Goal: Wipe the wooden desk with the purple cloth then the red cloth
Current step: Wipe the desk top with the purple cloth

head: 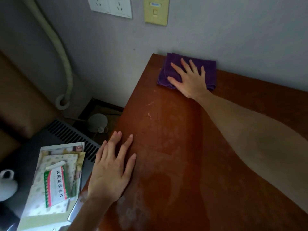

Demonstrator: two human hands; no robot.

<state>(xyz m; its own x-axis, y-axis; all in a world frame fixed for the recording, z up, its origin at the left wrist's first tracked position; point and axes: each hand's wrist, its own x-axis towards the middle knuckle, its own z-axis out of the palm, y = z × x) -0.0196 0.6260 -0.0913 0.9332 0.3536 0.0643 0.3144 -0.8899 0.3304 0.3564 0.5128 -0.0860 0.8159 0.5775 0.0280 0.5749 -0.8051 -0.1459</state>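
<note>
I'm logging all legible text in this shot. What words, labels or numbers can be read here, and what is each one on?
"盐酸氨溴索片", as far as it can be made out: large dark characters on the white, green and red medicine box lying on the papers left of the wooden desk.
Smaller print on that box: too blurred to read.
Blue label on the yellowed wall plate: too small to read.

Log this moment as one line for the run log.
step: purple wipe | right hand flat on purple cloth, desk's far corner | left hand flat on desk | red cloth: unseen

Two bare forearms, left hand (pixel 110 172), right hand (pixel 190 79), no sleeves
</note>
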